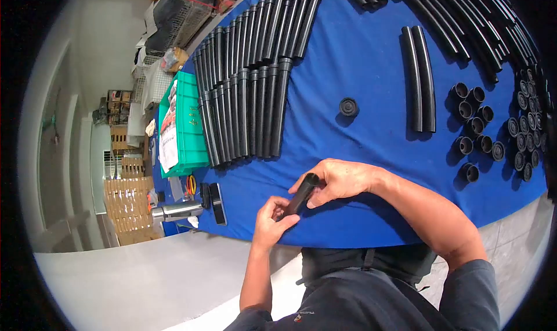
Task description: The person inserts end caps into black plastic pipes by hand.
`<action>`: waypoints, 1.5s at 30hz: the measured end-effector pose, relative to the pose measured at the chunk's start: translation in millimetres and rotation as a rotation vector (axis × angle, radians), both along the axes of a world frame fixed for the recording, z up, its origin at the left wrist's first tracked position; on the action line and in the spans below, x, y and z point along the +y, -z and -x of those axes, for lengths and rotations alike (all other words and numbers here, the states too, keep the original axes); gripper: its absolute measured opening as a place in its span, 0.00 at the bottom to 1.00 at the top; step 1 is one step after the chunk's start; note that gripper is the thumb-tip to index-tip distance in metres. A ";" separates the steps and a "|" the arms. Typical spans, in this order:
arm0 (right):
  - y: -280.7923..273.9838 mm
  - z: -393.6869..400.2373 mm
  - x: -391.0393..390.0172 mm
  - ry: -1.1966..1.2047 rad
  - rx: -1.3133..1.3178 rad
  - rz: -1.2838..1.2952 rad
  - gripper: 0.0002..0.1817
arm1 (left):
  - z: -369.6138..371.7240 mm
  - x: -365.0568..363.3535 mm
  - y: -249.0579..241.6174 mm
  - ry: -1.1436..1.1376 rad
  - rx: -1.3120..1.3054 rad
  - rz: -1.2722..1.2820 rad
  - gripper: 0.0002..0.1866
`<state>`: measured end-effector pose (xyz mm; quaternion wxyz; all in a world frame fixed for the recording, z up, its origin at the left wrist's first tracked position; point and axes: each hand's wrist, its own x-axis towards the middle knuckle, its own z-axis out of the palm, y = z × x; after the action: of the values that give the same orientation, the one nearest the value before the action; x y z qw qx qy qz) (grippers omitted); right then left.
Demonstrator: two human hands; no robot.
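In the head view, the tube [300, 200] was in both hands above the near edge of the blue cloth [360, 52], in front of the person's body. Its long axis ran on a slant, from the left hand [271, 222] at the lower left up to the right hand [342, 179] at the upper right, and its round, dark end pointed away from the body and a little rightward. The left hand was clamped on the near end, thumb along one side and fingers curled behind, so that the tube emerged from between them; that end was hidden in the grip. The right hand was closed on the far end, its thumb pressed to the right side just below the round end and its fingers reaching behind, so the tube lay to the left of that palm. Beyond the hands a lone cap [348, 106] sat on the cloth, with a pair of long tubes [413, 78] to its right, lying side by side. Two rows of collared tubes [264, 32] lay to the left, next to a green crate [194, 122], and a phone [217, 204] was near the cloth's edge
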<state>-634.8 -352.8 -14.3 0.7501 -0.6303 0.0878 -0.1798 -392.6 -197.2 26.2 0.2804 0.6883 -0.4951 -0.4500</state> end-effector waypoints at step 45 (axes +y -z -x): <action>-24.2 -10.6 9.3 0.094 0.313 -0.082 0.20 | 15.2 -14.5 1.1 0.092 -0.754 0.578 0.25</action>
<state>-624.2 -343.5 9.9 0.7432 -0.6146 0.2404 -0.1104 -407.8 -211.6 25.1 0.2407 0.6747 -0.6973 -0.0247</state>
